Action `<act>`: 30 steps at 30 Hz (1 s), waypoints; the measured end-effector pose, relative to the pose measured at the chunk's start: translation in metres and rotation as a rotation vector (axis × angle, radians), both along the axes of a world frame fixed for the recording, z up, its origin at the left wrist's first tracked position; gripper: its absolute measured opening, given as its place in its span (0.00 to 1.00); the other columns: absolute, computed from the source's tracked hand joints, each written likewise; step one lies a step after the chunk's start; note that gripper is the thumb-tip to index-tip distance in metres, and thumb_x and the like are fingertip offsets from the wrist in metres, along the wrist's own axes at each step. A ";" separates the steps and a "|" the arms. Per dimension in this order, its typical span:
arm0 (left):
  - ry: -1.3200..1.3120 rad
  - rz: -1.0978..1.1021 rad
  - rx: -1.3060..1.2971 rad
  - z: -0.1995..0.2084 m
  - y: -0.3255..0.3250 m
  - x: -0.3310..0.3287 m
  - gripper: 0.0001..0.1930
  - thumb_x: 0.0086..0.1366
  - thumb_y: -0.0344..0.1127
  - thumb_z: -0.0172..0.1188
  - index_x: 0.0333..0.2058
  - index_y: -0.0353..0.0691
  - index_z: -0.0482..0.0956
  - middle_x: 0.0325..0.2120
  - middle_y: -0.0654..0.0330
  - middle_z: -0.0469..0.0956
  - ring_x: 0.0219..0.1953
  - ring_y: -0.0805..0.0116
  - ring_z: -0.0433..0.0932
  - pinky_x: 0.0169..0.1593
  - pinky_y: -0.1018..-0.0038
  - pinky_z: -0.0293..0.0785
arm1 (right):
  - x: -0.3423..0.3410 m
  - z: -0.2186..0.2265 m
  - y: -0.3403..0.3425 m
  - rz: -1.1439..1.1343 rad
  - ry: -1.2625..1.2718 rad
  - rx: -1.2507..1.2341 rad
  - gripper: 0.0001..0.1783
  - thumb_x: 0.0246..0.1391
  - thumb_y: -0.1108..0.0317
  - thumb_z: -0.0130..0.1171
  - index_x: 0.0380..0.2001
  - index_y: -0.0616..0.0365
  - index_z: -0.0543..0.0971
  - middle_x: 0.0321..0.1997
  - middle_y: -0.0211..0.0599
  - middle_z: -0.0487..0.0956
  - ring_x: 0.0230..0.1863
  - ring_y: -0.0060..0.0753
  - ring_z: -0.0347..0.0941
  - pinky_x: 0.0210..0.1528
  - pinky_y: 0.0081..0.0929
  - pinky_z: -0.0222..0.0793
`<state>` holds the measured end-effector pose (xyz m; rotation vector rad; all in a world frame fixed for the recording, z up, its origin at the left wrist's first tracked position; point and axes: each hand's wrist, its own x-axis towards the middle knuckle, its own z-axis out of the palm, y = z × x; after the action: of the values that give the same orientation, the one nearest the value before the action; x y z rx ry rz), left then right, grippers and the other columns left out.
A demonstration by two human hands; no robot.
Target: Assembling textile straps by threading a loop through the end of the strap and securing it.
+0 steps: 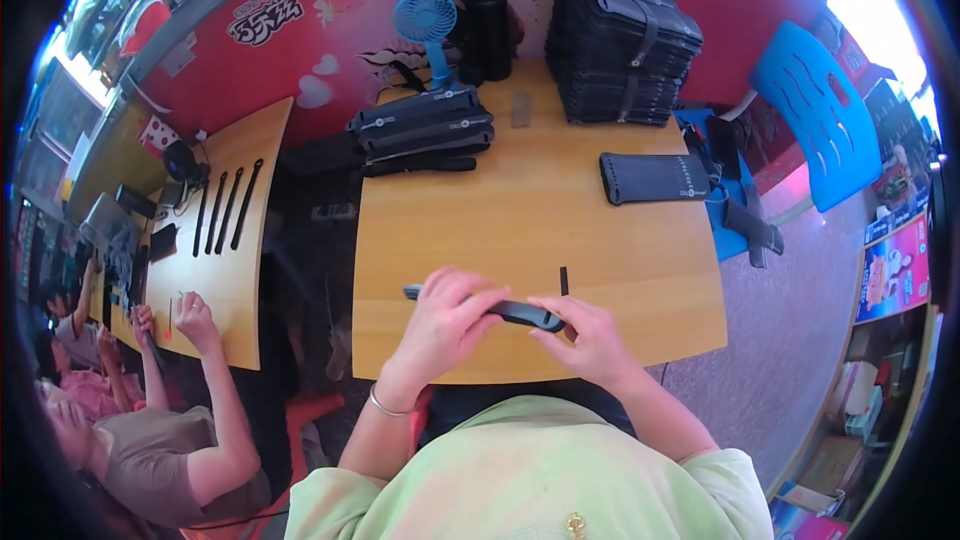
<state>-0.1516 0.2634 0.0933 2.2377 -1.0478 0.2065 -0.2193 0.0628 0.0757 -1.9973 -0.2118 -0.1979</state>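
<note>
Above the near part of the table, both my hands hold a long, narrow black piece with a rounded end [528,315]; its exact kind is not clear. My left hand [452,318] closes over its middle and left part, and the left tip sticks out past the fingers. At the rounded right end, my right hand [592,342] pinches it between thumb and fingers. A short thin black strip [564,281] lies on the table just beyond my right hand.
On the wooden table [450,230] sit black padded pieces [425,128], a flat black pouch [655,179], and a tall banded stack of black pouches [625,50]. A blue fan [425,15] and black bottle [487,30] stand behind; a blue chair [825,120] is right. Another person [175,440] works left.
</note>
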 end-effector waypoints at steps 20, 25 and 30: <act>1.223 0.113 -1.437 -0.046 -0.020 -0.011 0.21 0.72 0.42 0.38 0.61 0.47 0.54 0.33 0.58 0.73 0.40 0.61 0.76 0.49 0.60 0.73 | 0.047 -0.016 -0.044 -0.277 -0.169 -0.335 0.20 0.44 0.62 0.66 0.43 0.52 0.78 0.40 0.40 0.74 0.40 0.42 0.73 0.39 0.35 0.70; 1.245 0.119 -1.471 -0.048 0.000 -0.011 0.25 0.71 0.46 0.40 0.64 0.62 0.48 0.34 0.60 0.73 0.37 0.68 0.75 0.47 0.60 0.74 | 0.089 -0.043 -0.123 -0.557 -0.071 -0.640 0.26 0.45 0.56 0.65 0.49 0.50 0.74 0.48 0.40 0.69 0.42 0.46 0.73 0.40 0.37 0.71; 1.247 0.125 -1.437 -0.045 0.004 -0.018 0.25 0.70 0.48 0.38 0.64 0.66 0.45 0.36 0.60 0.73 0.40 0.67 0.74 0.48 0.53 0.74 | 0.111 -0.042 -0.125 -0.522 -0.063 -0.741 0.31 0.45 0.53 0.65 0.53 0.50 0.70 0.51 0.42 0.65 0.40 0.46 0.74 0.39 0.38 0.72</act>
<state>-0.1691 0.2677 0.0483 0.7344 0.0737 -0.3008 -0.1082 -0.0620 0.0335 -2.7589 0.2452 -0.5803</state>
